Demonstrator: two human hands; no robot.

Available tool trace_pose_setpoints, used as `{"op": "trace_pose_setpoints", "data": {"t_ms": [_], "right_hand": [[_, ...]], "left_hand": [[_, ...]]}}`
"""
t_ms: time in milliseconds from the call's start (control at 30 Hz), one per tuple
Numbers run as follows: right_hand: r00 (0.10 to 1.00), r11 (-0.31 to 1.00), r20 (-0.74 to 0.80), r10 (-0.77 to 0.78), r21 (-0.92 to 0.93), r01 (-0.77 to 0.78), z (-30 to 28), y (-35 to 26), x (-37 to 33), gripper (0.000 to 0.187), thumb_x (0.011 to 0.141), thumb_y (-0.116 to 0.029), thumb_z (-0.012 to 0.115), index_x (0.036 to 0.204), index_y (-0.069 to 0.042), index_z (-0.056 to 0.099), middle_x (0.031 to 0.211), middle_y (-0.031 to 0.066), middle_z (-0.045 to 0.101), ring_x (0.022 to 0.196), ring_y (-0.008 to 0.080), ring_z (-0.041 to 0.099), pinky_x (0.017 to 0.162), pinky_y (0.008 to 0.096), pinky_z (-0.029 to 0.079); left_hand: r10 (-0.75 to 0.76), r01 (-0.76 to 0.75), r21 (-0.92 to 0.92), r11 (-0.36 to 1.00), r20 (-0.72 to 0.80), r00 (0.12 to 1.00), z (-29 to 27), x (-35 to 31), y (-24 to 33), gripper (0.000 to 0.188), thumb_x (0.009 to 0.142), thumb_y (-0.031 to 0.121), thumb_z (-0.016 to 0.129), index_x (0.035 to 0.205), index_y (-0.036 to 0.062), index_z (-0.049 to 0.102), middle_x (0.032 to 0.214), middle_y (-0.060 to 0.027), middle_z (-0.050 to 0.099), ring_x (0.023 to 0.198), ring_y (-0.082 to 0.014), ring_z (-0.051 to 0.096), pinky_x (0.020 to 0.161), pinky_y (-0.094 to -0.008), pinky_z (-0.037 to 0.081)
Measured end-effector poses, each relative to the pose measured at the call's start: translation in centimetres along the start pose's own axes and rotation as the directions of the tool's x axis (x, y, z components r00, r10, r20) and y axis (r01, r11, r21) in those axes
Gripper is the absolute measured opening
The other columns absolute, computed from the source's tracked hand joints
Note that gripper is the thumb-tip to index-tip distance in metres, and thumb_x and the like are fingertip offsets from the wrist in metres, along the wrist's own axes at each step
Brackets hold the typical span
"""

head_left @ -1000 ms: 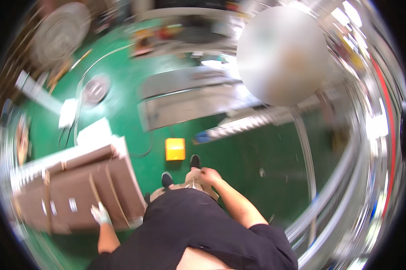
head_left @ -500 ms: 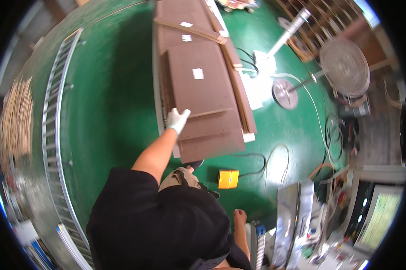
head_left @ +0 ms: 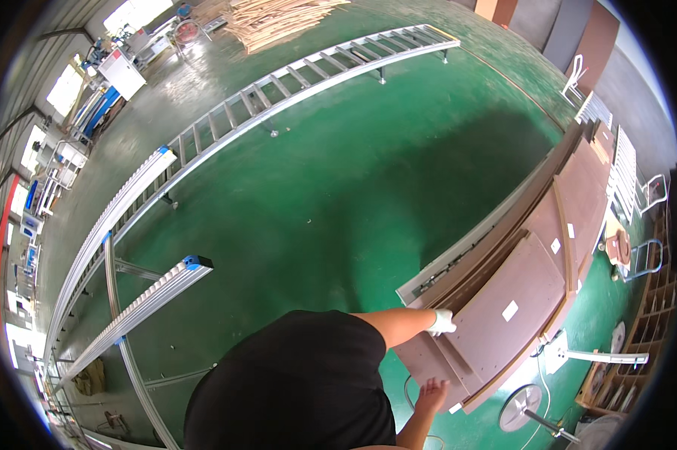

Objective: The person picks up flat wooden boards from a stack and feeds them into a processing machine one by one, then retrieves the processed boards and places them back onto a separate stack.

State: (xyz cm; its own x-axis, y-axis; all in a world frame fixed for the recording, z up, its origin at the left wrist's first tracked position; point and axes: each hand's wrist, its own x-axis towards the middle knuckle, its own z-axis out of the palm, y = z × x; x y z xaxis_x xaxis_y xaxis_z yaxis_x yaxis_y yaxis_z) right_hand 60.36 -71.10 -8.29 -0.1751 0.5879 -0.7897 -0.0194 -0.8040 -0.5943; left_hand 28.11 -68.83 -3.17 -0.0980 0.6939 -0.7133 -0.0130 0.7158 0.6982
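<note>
My left hand [head_left: 443,322], in a white glove, is closed on the near left corner of a brown panel [head_left: 496,300] that lies on top of a stack. My bare right hand [head_left: 433,391] is at the near end of the stack, its fingers apart and nothing seen in them. Beside it lies the near part of a lower brown panel [head_left: 437,365]. Whether the right fingertips touch that panel, I cannot tell. A white label [head_left: 509,310] sits on the top panel. The underside of my left grip is hidden.
Long narrow brown strips [head_left: 566,232] lie along and across the stack. A roller conveyor [head_left: 308,79] curves across the green floor to the left, with rail-like arms [head_left: 140,315] nearer me. A fan stand's round base [head_left: 520,407] and a white-based pole [head_left: 605,357] stand right of the stack.
The view has swung left, so the stack now appears at the right. My left hand stays at the top panel's edge; my right hand has come up from my side to the stack's near end.
</note>
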Motion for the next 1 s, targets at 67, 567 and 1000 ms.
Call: {"op": "trace_pose_setpoints", "data": {"t_ms": [67,567,1000], "right_hand": [[0.999,0.956,0.029,0.046,0.289,-0.052,2.8,-1.2,0.8,0.068,0.093,-0.059,0.063,0.142,-0.016,0.047,0.140,0.0078,0.057,0.127,0.0249,0.052,0.092,0.0359,0.043],[0.948,0.854,-0.153,-0.280,0.411,0.319,0.2,5.9,-11.3,0.062,0.100,-0.051,0.053,0.143,-0.007,0.045,0.143,0.0095,0.050,0.130,0.0297,0.048,0.105,0.0478,0.041],[0.123,0.662,-0.989,-0.078,0.041,0.748,-3.8,16.6,-38.3,0.034,0.096,-0.024,0.071,0.114,0.003,0.065,0.105,0.0064,0.071,0.094,0.0122,0.062,0.085,0.0311,0.051]], "left_hand": [[-0.005,0.000,0.051,0.999,0.092,0.996,1.0,-2.8,-2.9,0.044,0.095,0.036,0.055,0.089,-0.0054,0.069,0.080,-0.0183,0.072,0.067,-0.0279,0.070,0.062,-0.0408,0.058],[0.188,-0.265,-0.560,0.785,-0.192,0.963,1.5,-3.3,-3.7,0.036,0.094,0.034,0.059,0.105,0.0007,0.068,0.105,-0.0109,0.068,0.099,-0.0235,0.060,0.090,-0.0431,0.048],[-0.413,0.427,0.218,0.878,0.794,0.445,17.5,-16.3,0.1,0.042,0.101,0.033,0.063,0.131,0.0050,0.052,0.127,-0.0184,0.060,0.117,-0.0342,0.059,0.103,-0.0508,0.050]]}}
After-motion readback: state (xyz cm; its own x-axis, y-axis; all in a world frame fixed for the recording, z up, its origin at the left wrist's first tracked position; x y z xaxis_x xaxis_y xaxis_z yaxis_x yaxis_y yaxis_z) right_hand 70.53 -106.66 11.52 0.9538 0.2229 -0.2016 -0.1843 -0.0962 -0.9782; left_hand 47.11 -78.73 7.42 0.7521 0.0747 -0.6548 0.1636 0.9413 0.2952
